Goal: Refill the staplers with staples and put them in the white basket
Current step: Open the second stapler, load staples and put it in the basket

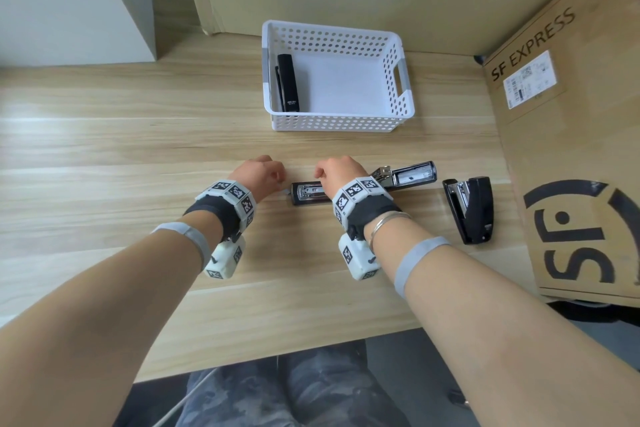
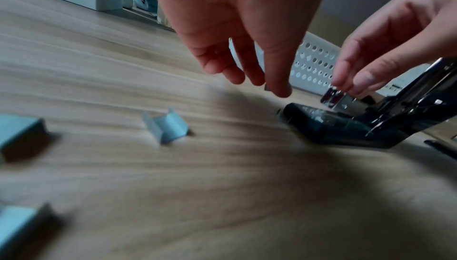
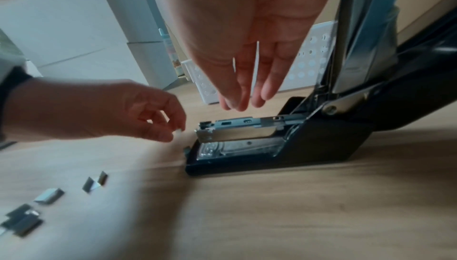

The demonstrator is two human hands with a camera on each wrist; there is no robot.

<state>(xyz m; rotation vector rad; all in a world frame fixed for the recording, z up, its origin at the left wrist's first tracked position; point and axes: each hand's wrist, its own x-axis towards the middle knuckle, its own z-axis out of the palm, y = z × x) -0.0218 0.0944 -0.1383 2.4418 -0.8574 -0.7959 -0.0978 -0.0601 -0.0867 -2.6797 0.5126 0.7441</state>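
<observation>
An open black stapler (image 1: 308,193) lies on the wooden table, its lid (image 1: 414,174) folded back to the right and its metal magazine (image 3: 237,130) exposed. My left hand (image 1: 277,177) hovers just left of the stapler's front end; thumb and forefinger pinch a small grey staple strip (image 2: 266,87). My right hand (image 1: 320,173) hangs over the magazine with straight fingers (image 3: 268,90), holding nothing. A second black stapler (image 1: 472,208) lies shut to the right. The white basket (image 1: 332,121) behind holds one black stapler (image 1: 287,83).
Several loose staple strips (image 3: 95,184) lie on the table left of the open stapler, one with its legs up (image 2: 168,129). A large cardboard box (image 1: 571,149) walls off the right side. The table's front edge (image 1: 311,354) runs close to my lap.
</observation>
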